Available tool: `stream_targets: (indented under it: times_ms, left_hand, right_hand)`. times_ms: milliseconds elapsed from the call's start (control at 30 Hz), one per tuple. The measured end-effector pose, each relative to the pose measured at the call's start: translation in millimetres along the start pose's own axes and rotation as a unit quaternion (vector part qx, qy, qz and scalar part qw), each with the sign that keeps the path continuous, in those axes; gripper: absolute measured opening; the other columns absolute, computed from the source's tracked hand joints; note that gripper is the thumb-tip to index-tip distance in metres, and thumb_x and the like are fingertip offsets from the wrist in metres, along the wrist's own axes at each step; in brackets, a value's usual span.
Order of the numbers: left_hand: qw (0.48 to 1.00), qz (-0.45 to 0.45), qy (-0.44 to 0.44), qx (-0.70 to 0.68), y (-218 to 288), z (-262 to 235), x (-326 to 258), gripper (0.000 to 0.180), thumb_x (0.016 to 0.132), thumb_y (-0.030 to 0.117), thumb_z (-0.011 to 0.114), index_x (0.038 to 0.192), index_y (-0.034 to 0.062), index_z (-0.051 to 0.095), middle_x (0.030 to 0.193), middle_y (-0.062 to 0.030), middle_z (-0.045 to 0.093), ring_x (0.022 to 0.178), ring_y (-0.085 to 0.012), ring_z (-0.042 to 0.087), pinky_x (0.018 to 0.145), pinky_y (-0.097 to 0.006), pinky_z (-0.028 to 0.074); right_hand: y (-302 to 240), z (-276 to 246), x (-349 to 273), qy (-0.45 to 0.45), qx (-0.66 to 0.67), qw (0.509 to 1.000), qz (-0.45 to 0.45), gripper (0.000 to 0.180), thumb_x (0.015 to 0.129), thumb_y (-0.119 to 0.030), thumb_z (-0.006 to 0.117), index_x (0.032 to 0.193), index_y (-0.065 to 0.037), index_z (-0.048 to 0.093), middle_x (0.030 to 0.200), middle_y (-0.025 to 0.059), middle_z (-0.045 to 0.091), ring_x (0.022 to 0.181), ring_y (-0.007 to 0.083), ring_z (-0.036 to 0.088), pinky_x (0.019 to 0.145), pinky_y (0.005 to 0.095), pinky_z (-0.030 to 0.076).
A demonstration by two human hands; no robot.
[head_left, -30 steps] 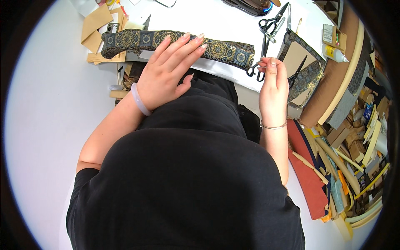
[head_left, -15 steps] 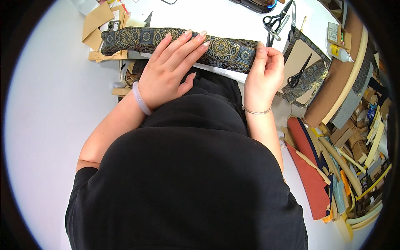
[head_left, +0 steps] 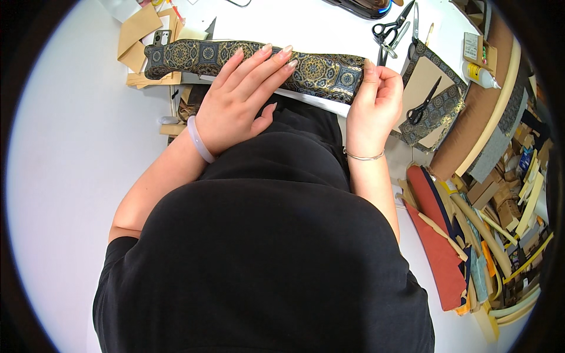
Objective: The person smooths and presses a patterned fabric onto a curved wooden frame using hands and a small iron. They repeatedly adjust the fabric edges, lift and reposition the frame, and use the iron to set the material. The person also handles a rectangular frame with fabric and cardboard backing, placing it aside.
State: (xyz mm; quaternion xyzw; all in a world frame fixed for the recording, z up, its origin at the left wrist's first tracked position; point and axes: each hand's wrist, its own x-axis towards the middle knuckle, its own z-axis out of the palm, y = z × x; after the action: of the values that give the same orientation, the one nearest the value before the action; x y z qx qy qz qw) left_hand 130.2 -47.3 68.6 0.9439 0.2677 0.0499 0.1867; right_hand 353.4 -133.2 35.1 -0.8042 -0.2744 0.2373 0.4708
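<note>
A long strip covered in dark blue and gold patterned brocade (head_left: pixel 194 54) lies along the near edge of the white table (head_left: pixel 294 23). My left hand (head_left: pixel 238 97) rests flat on its middle, fingers spread and pressing down. At the strip's right end, my right hand (head_left: pixel 376 103) pinches the fabric with thumb and fingertips. Both forearms come up from my black shirt.
Black scissors (head_left: pixel 393 26) lie at the back right. A second pair of scissors (head_left: pixel 425 106) rests on a brocade-edged board (head_left: pixel 438 76) to the right, near a glue bottle (head_left: pixel 479 75). Brown card pieces (head_left: pixel 136 29) sit at the left. Rolled fabrics and card scraps (head_left: pixel 488 235) crowd the floor on the right.
My right hand has moved left from the scissors by the board onto the strip's right end and taken hold of it. The left hand stays pressed on the strip.
</note>
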Motion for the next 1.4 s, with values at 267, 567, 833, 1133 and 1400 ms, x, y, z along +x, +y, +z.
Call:
stream_targets:
  times_ms: [267,567,833,1133,1400]
  left_hand:
    - [1.0,0.002,-0.003,-0.001,-2.1,-0.3,1.4,0.076,0.085,0.016,0.071,0.158,0.0158,0.05,0.166,-0.0003,0.044,0.153,-0.0216,0.041,0.128,-0.045,0.026]
    - [1.0,0.003,0.003,0.006,-2.6,1.0,1.7,0.074,0.085,0.016,0.071,0.156,0.0158,0.051,0.165,-0.0004,0.046,0.153,-0.0217,0.042,0.128,-0.045,0.028]
    - [1.0,0.001,0.003,0.0,-2.2,0.5,2.0,0.074,0.085,0.016,0.071,0.156,0.016,0.052,0.164,-0.0006,0.047,0.152,-0.0218,0.043,0.127,-0.045,0.028]
    - [1.0,-0.002,0.001,0.004,-1.0,2.1,0.6,0.075,0.084,0.017,0.072,0.156,0.0162,0.052,0.165,-0.0009,0.046,0.153,-0.0214,0.042,0.128,-0.045,0.027]
    - [1.0,-0.001,-0.01,-0.005,-0.7,-2.0,1.7,0.076,0.084,0.018,0.072,0.157,0.0152,0.05,0.166,-0.0018,0.045,0.153,-0.0234,0.04,0.128,-0.045,0.026]
  right_hand:
    - [0.4,0.5,1.6,-0.003,0.011,1.0,-0.004,0.02,0.104,-0.018,0.07,0.095,-0.002,0.061,0.068,0.0,0.059,0.06,0.0076,0.049,0.056,0.0263,0.042]
    - [7.4,2.6,0.8,-0.003,0.015,1.0,0.002,0.019,0.104,-0.017,0.07,0.097,-0.002,0.061,0.068,0.0002,0.059,0.061,0.0078,0.05,0.057,0.0259,0.043]
    - [15.9,6.7,0.5,0.001,0.028,0.999,-0.036,0.018,0.105,-0.016,0.069,0.099,-0.002,0.06,0.07,0.0008,0.061,0.062,0.0081,0.052,0.058,0.0255,0.044]
    - [20.9,8.7,0.1,-0.001,0.051,0.998,-0.04,0.017,0.106,-0.015,0.068,0.098,-0.002,0.059,0.067,-0.0014,0.057,0.06,0.0069,0.047,0.055,0.0255,0.041]
    - [31.6,-1.9,6.5,0.04,0.107,0.992,0.049,0.021,0.113,-0.016,0.049,0.124,0.002,0.05,0.108,0.0139,0.066,0.1,0.0185,0.062,0.096,0.035,0.051]
